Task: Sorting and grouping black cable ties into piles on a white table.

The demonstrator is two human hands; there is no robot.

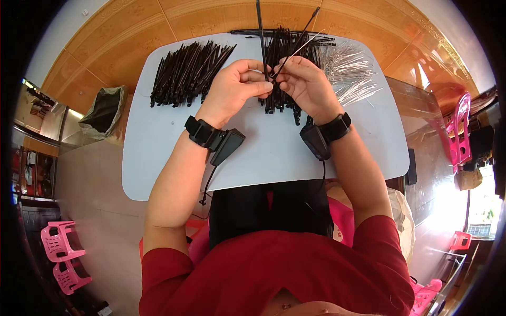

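Both hands meet over the far middle of a pale table (pixel 263 158). My left hand (pixel 232 89) is closed, thumb and fingers pinching a long thin black rod (pixel 260 34) that stands nearly upright. Close beside it, my right hand (pixel 305 84) pinches another slim black rod (pixel 307 26), tilted up to the right, along with a thin silver wire (pixel 311 40). The lower ends of these pieces come together at my fingertips, where the exact contact is hidden. A pile of black rods (pixel 276 47) lies under and behind my hands.
At the table's left is a bundle of black rods (pixel 184 73); at its right, a heap of silver wires (pixel 348 68). A lined bin or bag (pixel 105 113) stands off the left edge. Pink chairs (pixel 60 242) are farther out, and a tiled wall (pixel 211 18) rises behind.
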